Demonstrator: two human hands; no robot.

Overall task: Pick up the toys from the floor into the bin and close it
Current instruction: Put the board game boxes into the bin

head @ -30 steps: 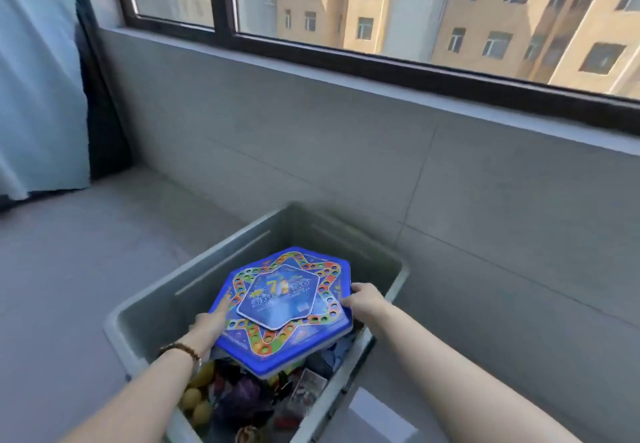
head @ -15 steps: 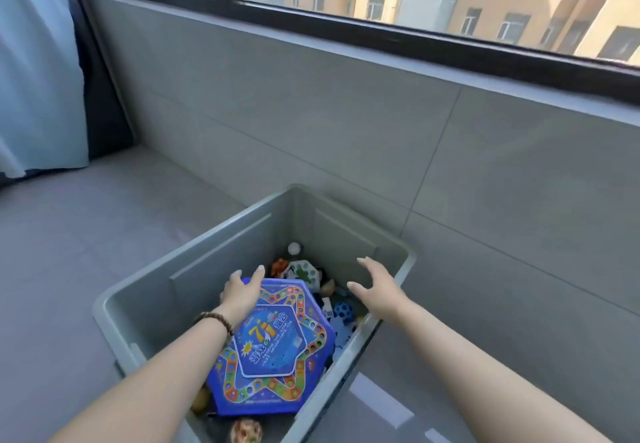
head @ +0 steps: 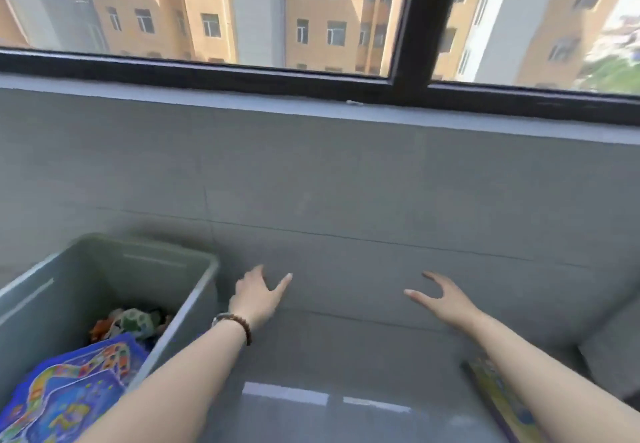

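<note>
Beside the wall, our bin (head: pixel 194 307) holds the blue game board (head: pixel 69 394) and small toys; both hands (head: pixel 258 299) (head: pixel 441 299) hover spread, empty. Another board (head: pixel 498 397) remains on the floor, bin unclosed.

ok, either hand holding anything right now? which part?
Nothing held. Left hand and right hand are both open and empty, outside the bin; the blue game board lies in it.

The whole frame's motion-blurred. The bin (head: pixel 194 299) runs off the left and bottom edges, and the blue game board (head: pixel 74 394) inside is cut off too, its print unreadable. The smaller toys (head: pixel 130 323) behind it are just a smear. The flat colourful thing (head: pixel 498 396) under the right forearm is half hidden, can't tell what it is.
</note>
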